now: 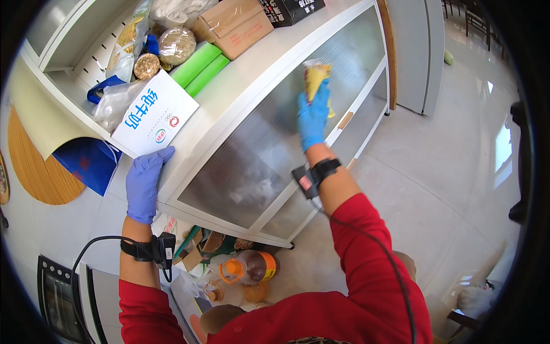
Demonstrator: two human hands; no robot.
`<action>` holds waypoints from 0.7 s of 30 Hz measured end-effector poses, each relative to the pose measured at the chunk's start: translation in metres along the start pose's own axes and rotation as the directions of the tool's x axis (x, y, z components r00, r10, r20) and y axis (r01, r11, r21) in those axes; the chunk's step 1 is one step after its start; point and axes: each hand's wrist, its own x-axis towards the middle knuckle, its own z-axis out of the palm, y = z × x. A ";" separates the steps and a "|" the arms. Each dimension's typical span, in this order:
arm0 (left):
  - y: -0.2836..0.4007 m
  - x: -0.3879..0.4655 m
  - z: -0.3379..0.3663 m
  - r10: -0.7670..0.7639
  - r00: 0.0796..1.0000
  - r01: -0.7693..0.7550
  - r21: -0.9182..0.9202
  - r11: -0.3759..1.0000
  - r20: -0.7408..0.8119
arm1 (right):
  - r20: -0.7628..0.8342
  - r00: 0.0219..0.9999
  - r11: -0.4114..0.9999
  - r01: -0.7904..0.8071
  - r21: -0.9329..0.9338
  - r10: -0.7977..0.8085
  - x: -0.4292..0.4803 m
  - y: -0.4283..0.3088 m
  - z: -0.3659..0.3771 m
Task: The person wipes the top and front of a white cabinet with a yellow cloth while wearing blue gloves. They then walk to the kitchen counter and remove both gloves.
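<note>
My right hand (314, 114), in a blue glove, grips a yellow patterned cloth (316, 81) against the ribbed translucent door panel (275, 124) of a white cabinet. A wooden handle (345, 120) sits on the door's frame, below and to the right of that hand. My left hand (145, 185), in a violet-blue glove, rests on the near left corner of the cabinet top (223, 103), fingers bent over the edge by a white printed carton (157, 114). It holds no loose object that I can see.
Green boxes (200, 69), a cardboard box (234, 26), jars and plastic bags crowd the cabinet top. Large bottles, one with an orange cap (232, 267), stand on the floor by the cabinet's near end. A grey tall appliance or cupboard (408, 56) stands past its far end.
</note>
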 end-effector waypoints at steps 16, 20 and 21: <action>-0.003 0.000 -0.003 0.012 1.000 -0.013 0.041 0.999 0.024 | 0.668 0.658 0.818 0.561 -0.129 -0.346 -0.237 -0.044 -0.036; -0.007 0.002 -0.003 -0.010 1.000 0.010 -0.001 1.000 0.024 | 0.262 0.962 0.993 0.094 -0.077 -0.071 -0.133 0.024 -0.029; -0.008 0.003 -0.003 -0.007 1.000 0.008 -0.009 1.000 0.020 | 0.185 0.959 0.933 0.258 -0.250 -0.216 -0.106 0.037 -0.034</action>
